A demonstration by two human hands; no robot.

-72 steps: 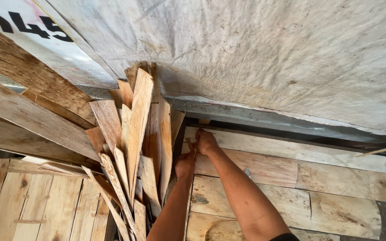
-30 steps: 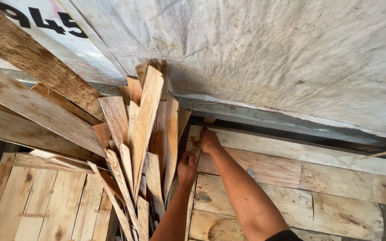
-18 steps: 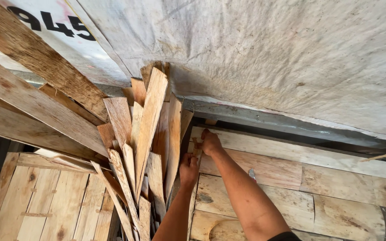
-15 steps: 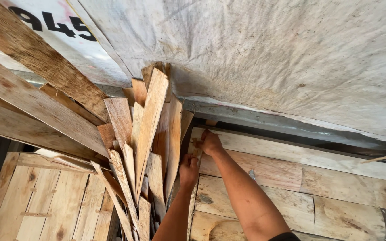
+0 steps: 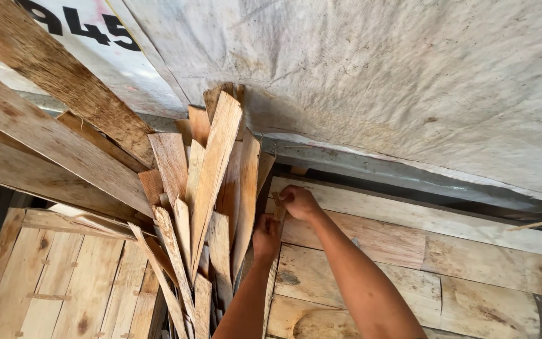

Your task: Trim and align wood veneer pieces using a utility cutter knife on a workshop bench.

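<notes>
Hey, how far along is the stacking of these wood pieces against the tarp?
Looks done: a thick bundle of wood slats already stands on end against the tarp. In hand: the left hand and right hand grip one thin slat at the bundle's right edge. Left: that slat is not yet released; the pictures show no other loose pieces waiting.

the left hand (image 5: 266, 237) and right hand (image 5: 300, 202) meet near the centre, both closed on a thin wood strip (image 5: 272, 270) standing on edge against a pallet (image 5: 409, 251) of pale boards at 4 o'clock. just beside the left hand, toward 9 o'clock, a bundle of split wood slats (image 5: 211, 188) leans upright, fanning toward 12 o'clock. long rough planks (image 5: 51, 138) cross at 10 o'clock. a dirty white tarp (image 5: 377, 81) fills 12 to 2 o'clock. another slatted pallet (image 5: 64, 282) lies at 8 o'clock.
</notes>
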